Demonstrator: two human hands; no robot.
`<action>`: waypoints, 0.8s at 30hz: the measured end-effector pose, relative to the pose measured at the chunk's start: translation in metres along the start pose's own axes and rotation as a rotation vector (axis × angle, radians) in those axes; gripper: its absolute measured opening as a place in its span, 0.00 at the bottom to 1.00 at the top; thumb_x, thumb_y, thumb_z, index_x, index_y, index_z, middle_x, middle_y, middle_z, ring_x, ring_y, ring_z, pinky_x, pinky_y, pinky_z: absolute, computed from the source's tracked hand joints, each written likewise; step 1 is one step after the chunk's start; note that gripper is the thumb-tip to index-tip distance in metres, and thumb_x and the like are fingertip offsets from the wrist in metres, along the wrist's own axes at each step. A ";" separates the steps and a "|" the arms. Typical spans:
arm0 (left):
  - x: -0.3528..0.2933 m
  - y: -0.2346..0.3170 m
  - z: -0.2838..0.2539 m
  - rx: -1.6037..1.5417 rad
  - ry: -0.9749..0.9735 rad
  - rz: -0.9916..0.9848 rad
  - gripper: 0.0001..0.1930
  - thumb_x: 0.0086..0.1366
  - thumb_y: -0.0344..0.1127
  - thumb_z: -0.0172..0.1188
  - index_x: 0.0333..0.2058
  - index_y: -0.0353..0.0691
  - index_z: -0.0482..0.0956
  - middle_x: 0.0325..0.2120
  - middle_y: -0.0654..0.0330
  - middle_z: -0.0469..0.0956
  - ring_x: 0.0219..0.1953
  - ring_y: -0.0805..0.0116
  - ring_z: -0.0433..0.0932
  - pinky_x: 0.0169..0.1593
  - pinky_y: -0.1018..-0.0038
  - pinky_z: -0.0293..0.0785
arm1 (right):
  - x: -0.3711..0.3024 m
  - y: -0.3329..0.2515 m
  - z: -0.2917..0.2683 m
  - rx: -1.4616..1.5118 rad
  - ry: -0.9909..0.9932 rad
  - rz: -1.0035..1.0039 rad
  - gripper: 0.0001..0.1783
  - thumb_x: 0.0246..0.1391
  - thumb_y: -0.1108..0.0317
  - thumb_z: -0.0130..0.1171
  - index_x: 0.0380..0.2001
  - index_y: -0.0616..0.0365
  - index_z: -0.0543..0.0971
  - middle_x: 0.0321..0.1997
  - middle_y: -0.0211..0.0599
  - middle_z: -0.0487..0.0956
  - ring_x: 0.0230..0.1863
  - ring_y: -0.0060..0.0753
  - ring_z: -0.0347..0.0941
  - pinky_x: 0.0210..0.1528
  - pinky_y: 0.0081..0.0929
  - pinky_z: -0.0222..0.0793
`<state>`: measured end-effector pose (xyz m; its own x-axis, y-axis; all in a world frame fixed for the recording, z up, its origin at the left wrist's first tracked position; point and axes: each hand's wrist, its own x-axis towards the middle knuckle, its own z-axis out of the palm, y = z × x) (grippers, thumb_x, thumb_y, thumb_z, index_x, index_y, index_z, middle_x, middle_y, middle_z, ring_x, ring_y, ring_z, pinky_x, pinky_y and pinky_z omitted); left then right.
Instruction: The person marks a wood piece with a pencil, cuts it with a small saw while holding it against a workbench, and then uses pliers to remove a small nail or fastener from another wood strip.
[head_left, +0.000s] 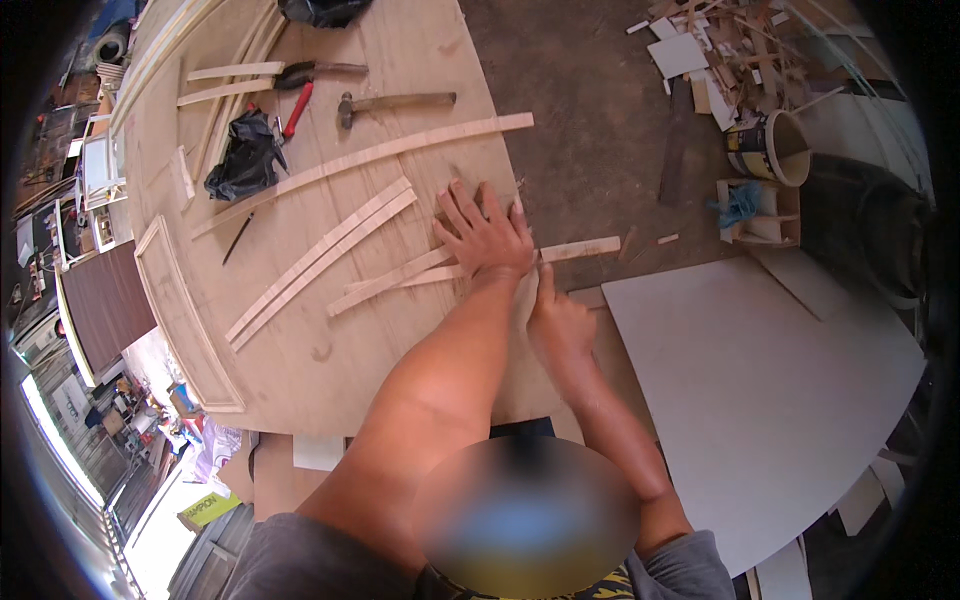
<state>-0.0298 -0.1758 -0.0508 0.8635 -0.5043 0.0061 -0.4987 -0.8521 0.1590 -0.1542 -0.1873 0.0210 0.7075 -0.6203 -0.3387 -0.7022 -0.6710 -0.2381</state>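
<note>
Beside your wooden desk (290, 372) lies a white panel (760, 400); beyond stand a bucket (752, 148), contents unclear, and a box (770, 228) holding blue material (738, 205). Your left grip (485, 232) spreads flat, holding nothing visible; your right grip (562, 325), forefinger extended, meets a wood strip (585, 249) jutting past the desk's edge, its hold impossible to tell.

On the surface (290, 385), wood strips (322, 256) lie left of the left hand (487, 235); the right hand (562, 325) is right of it, nearer the body. Beyond lies a hammer (400, 102), a plastic bag (247, 155) to its left. Off right, a bucket (765, 148).
</note>
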 end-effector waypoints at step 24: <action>0.000 0.001 -0.002 -0.009 -0.076 -0.015 0.31 0.71 0.54 0.48 0.66 0.42 0.64 0.72 0.40 0.50 0.75 0.38 0.42 0.69 0.33 0.42 | -0.006 -0.001 0.014 -0.021 0.085 -0.016 0.35 0.48 0.73 0.55 0.64 0.64 0.72 0.19 0.44 0.80 0.19 0.48 0.80 0.23 0.45 0.77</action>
<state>-0.0300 -0.1762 -0.0489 0.8626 -0.5008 -0.0716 -0.4846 -0.8586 0.1674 -0.1590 -0.1778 0.0106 0.7231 -0.6413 -0.2566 -0.6899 -0.6886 -0.2231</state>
